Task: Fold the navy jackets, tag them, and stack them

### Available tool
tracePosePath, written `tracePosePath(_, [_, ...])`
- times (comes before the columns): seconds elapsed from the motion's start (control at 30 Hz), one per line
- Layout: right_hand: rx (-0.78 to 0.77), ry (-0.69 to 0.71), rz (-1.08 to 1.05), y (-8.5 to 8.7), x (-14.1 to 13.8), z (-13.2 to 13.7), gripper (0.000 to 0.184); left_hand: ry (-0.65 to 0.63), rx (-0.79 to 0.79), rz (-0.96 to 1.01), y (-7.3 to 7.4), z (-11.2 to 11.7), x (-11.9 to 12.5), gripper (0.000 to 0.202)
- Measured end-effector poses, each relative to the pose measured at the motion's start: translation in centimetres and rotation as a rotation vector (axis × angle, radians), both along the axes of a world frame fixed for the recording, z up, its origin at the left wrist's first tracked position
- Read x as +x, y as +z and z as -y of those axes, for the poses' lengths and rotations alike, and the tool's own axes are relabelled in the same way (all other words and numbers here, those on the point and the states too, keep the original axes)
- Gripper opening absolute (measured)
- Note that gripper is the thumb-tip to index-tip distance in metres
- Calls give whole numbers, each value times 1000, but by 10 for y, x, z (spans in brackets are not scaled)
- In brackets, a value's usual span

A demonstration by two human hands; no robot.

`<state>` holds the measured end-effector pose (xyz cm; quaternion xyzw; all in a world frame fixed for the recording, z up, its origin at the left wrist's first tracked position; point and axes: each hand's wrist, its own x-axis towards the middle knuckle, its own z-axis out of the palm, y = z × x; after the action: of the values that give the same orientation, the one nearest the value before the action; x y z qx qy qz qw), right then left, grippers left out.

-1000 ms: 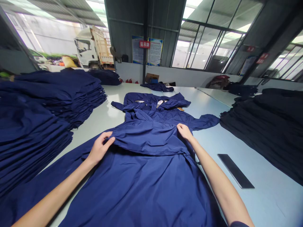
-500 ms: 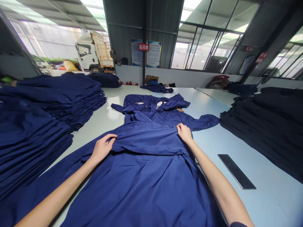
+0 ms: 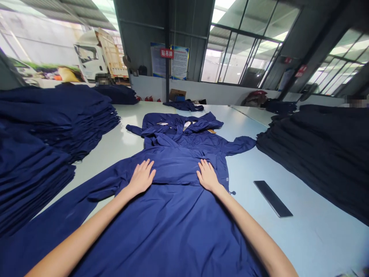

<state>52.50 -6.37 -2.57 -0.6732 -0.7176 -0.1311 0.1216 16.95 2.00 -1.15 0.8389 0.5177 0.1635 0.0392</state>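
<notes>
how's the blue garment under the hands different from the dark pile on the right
The navy garment is a brighter blue, while the dark pile looks nearly black. The garment lies spread out, sleeves out; the pile is many stacked layers. The left hand and right hand lie on the garment, not the pile. Both rest on the pale table.

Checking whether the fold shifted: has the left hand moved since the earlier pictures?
Yes: the left hand has moved rightward, closer to the dark flat bar on the table, and now lies flat on the navy jacket.
</notes>
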Motion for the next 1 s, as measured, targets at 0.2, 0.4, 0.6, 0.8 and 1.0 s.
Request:
tracePosePath(0.2, [-77, -21, 38, 10, 50, 7, 60, -51, -50, -23, -14, 13, 33, 63])
tracePosePath(0.4, [-23, 14, -195, 20, 53, 2, 55, -110, 70, -6, -9, 13, 51, 62])
tracePosePath(0.6, [79, -284, -363, 38, 88, -23, 44, -105, 48, -22, -31, 9, 43, 61])
tracePosePath(0.8, [-52, -258, -396, 51, 133, -43, 26, -415, 232, 149, 3, 40, 96, 40])
tracePosePath(1.0, [-99, -173, -362, 50, 141, -52, 16, -799, 216, 36, 39, 95, 238, 30])
